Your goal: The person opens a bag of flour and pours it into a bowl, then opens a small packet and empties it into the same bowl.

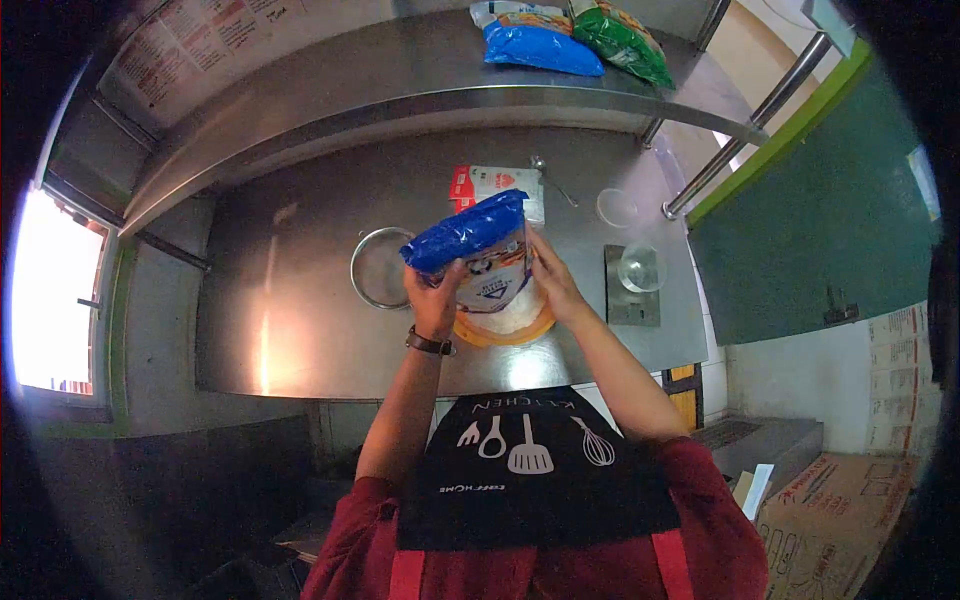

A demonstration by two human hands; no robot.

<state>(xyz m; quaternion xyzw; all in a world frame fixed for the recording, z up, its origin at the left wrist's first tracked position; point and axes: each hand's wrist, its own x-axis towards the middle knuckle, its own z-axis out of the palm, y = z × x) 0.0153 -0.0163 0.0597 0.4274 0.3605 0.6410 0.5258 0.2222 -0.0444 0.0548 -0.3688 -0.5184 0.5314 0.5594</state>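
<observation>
Both my hands hold a blue and white flour bag [492, 270], tilted over an orange bowl [505, 337]. My left hand [436, 300] wraps round the bag's left side, its thumb across the front. My right hand [556, 282] presses against the right side with fingers along the edge. White powder [512, 316] shows in the bowl below the bag. The bag hides the back of the bowl. A round metal-rimmed sieve [354, 270] lies left of my left hand.
Behind the bag lie a red and white packet [497, 180] and a metal spoon [566, 192]. On the right, a clear bowl [642, 268] sits on a kitchen scale [632, 312], near another clear container [617, 208]. A steel shelf [400, 105] overhead carries blue [540, 48] and green [622, 42] bags.
</observation>
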